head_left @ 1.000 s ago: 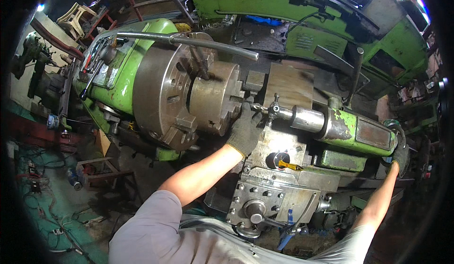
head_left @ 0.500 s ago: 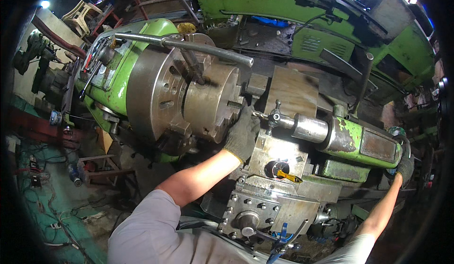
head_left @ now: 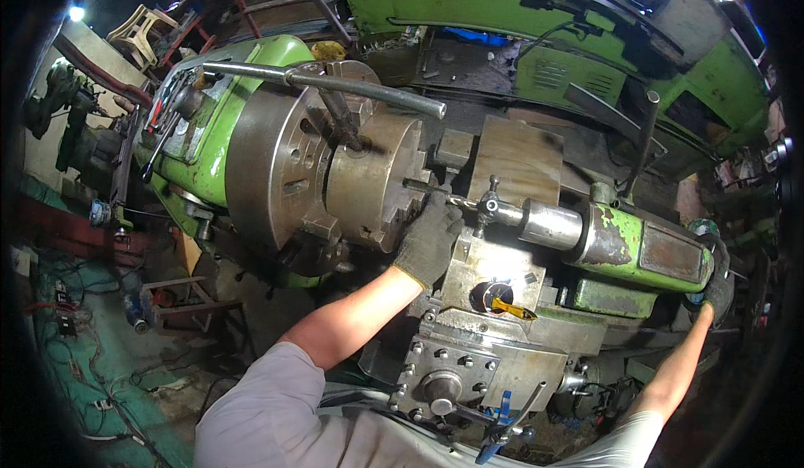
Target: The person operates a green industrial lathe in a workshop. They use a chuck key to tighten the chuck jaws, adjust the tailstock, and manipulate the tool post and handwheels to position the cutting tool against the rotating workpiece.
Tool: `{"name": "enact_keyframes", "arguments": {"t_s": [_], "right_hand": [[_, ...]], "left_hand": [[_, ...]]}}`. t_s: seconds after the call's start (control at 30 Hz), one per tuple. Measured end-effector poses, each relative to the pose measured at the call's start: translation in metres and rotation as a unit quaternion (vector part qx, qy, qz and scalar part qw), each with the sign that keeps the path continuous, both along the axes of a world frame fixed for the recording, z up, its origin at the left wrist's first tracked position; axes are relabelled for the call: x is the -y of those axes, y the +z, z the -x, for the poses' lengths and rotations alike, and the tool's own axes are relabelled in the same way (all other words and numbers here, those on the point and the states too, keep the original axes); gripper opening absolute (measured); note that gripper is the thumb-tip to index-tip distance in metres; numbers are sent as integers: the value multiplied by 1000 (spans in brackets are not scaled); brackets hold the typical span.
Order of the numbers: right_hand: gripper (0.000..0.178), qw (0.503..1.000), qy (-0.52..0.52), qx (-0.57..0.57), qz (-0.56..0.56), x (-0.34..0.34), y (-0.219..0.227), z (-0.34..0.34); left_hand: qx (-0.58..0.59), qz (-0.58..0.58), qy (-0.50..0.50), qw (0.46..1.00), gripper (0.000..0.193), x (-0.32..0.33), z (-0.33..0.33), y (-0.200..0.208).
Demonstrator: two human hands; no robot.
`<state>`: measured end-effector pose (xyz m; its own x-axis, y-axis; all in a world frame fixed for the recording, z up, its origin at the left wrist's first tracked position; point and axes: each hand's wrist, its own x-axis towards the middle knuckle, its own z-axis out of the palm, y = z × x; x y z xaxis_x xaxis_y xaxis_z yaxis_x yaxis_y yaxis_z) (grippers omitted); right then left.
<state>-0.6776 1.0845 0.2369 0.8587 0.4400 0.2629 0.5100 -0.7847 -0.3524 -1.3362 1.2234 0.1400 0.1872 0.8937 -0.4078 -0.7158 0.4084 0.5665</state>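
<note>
My left hand (head_left: pixel 427 239), in a dark knit glove, is just below the drill bit (head_left: pixel 461 202). Its fingers are pressed together, with the tips against or close to the bit; what they hold is hidden. The bit points left from a tailstock quill (head_left: pixel 551 223) toward the lathe chuck (head_left: pixel 373 183). A dark narrow piece (head_left: pixel 421 186) sits between the chuck face and the bit. At far right, my gloved right hand (head_left: pixel 718 290) is closed around the tailstock handwheel (head_left: pixel 712 254), partly hidden. The green tailstock (head_left: pixel 641 254) lies between the hands.
A long metal bar handle (head_left: pixel 368 91) stands up from the chuck and reaches right. Below the drill bit is the carriage (head_left: pixel 523 376), with a yellow-handled tool (head_left: pixel 512 310) and blue-handled lever (head_left: pixel 501 430). Another green machine (head_left: pixel 578 74) stands behind. Cables (head_left: pixel 79 367) cover the left floor.
My left hand has dropped slightly, uncovering more of the dark piece and the bit's tip. My right hand has shifted a little at the handwheel.
</note>
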Motion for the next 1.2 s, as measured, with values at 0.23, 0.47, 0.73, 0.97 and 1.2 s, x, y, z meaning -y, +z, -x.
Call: {"name": "enact_keyframes", "arguments": {"t_s": [0.23,0.47,0.73,0.97,1.2], "right_hand": [[55,966,25,49,-253,41,-109,-71],[49,975,48,174,-129,69,-96,-104],[51,978,59,190,-58,89,-93,-120],[52,971,47,46,-231,78,-103,-85],[54,961,33,-44,-270,63,-104,-67]], "left_hand": [[36,33,28,998,22,-3,0,-7],[-204,-111,-47,972,13,-14,0,-21],[78,27,-2,997,15,-16,-7,-23],[-223,-243,-14,944,19,-13,-7,-75],[-80,3,8,997,11,-14,-9,-6]]}}
